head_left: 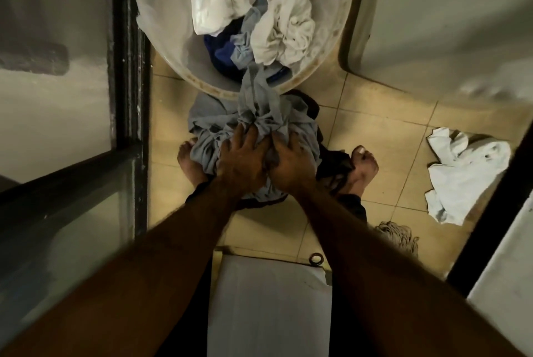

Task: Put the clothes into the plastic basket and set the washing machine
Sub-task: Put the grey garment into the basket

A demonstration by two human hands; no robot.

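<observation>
A bundle of grey clothes [230,123] lies on the tiled floor between my bare feet. Both hands press into it: my left hand [240,163] grips its left side, my right hand [291,165] grips its right side. One grey strip [253,82] of the bundle drapes up over the rim of the round white plastic basket [164,39] just ahead. White, blue and grey clothes [277,19] fill the basket. A dark garment [334,160] lies under the bundle on the right. The white washing machine [432,25] stands at the upper right.
A crumpled white cloth [461,172] lies on the floor at the right. A black-framed glass door [127,68] runs along the left. A white board [268,299] lies at the bottom, with a mop head [401,237] beside it.
</observation>
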